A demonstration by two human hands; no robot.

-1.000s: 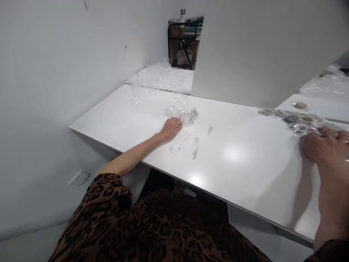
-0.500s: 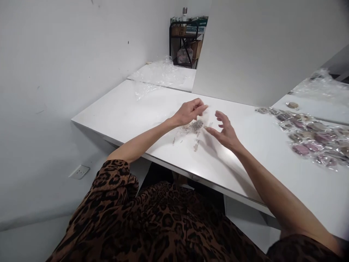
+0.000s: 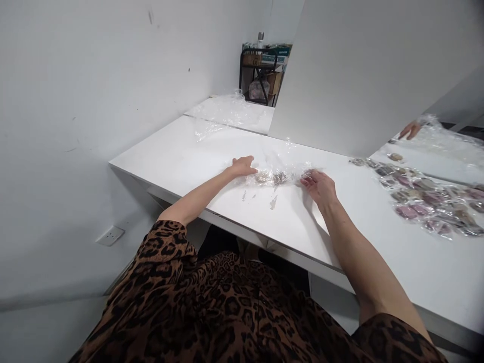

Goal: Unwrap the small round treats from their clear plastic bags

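Note:
A sheet of clear, crinkled plastic film (image 3: 289, 160) lies on the white table between my hands. Small brown and grey stone-like pieces (image 3: 280, 178) show through its near edge. At the film's left end is my left hand (image 3: 242, 166), its thumb and forefinger apart, with nothing plainly held. My right hand (image 3: 320, 187) has its fingers closed at the right end of the film, by a dark piece that they partly hide.
Several film-wrapped pieces, pink, brown and grey, (image 3: 433, 196) spread over the right of the white table (image 3: 280, 222). More clear film (image 3: 227, 108) lies at the back left. A grey upright panel (image 3: 340, 75) stands behind the table. Another person's hand (image 3: 410, 130) shows beyond it.
My hands have moved apart and down, my left to the left. The film and pieces now lie spread out between them. Another person's hand has appeared at the far right.

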